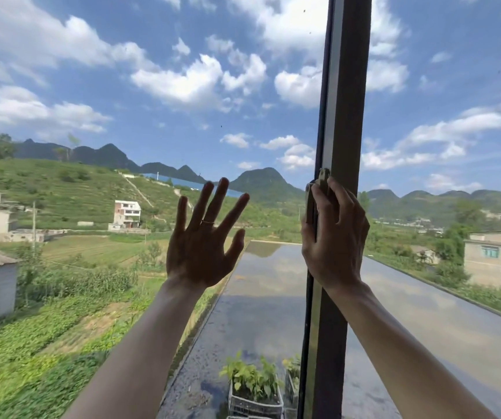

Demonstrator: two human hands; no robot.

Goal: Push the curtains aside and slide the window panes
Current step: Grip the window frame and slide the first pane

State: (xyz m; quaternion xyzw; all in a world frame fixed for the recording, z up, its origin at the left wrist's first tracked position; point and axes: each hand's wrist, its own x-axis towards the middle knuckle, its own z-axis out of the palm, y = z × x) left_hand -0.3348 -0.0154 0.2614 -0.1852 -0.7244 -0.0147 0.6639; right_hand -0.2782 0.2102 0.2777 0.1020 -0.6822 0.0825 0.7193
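Left pane: the wide clear glass window pane (122,146) fills the view left of the upright frame; sky, green hills and pale buildings show through it.
Right pane: a second clear glass pane (442,146) lies right of the frame, with a long flat wet rooftop (261,297) visible below through both.
Frame: the dark brown vertical metal window frame bar (345,86) runs from top to bottom of the view, right of centre.
Curtains: none in view.
Right hand: the right hand (336,234) is wrapped around the frame bar at mid height, fingers curled over its right face and thumb on its left edge; the grip is pressed tight on the bar.
Left hand: the left hand (203,237) is held flat with palm toward the left pane, fingers spread wide and upright; whether the palm touches the glass cannot be told.
Latch: a small dull metal window latch (323,176) sits on the bar, just above the right hand's fingertips.
Ring: a thin band ring (208,221) circles one finger of the left hand.
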